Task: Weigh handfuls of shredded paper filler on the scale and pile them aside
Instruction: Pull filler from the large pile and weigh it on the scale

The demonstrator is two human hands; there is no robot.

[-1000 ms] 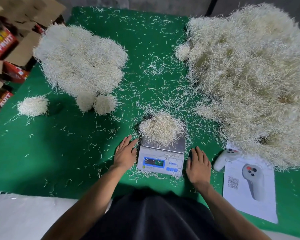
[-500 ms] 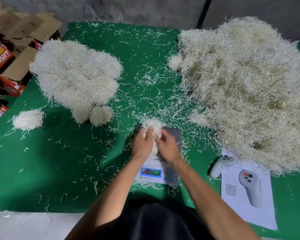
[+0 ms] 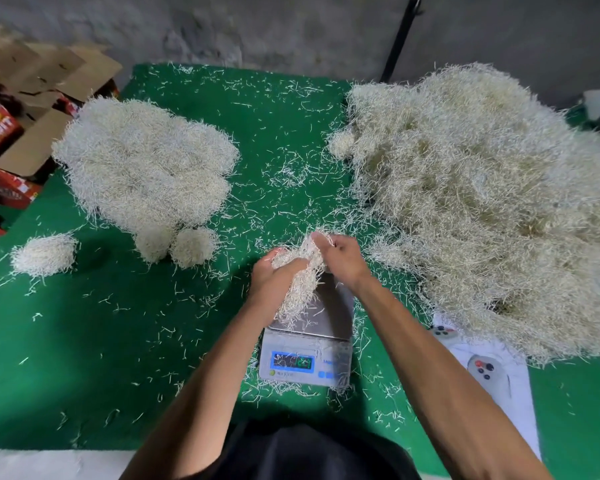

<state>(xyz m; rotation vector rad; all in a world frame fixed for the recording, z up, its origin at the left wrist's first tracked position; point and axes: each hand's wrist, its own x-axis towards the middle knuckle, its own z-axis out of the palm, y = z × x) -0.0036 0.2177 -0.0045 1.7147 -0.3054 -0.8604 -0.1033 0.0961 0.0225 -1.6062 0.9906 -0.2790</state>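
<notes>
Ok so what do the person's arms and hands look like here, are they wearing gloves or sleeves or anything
No gloves: the left hand and right hand are both bare, and no rings, watch or wristbands show. Both forearms are uncovered up to the bottom edge of the picture, so no sleeves are visible. The only clothing in view is a black garment on the torso.

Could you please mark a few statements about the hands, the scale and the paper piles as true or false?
1. Both hands, left hand and right hand, grip one clump of shredded paper above the scale. True.
2. The scale's plate is heaped with paper. False: only stray strands lie on it.
3. The bigger pile lies right of the scale. True.
4. Two controllers sit on the left pile. False: they rest on a white sheet at the right.
</notes>
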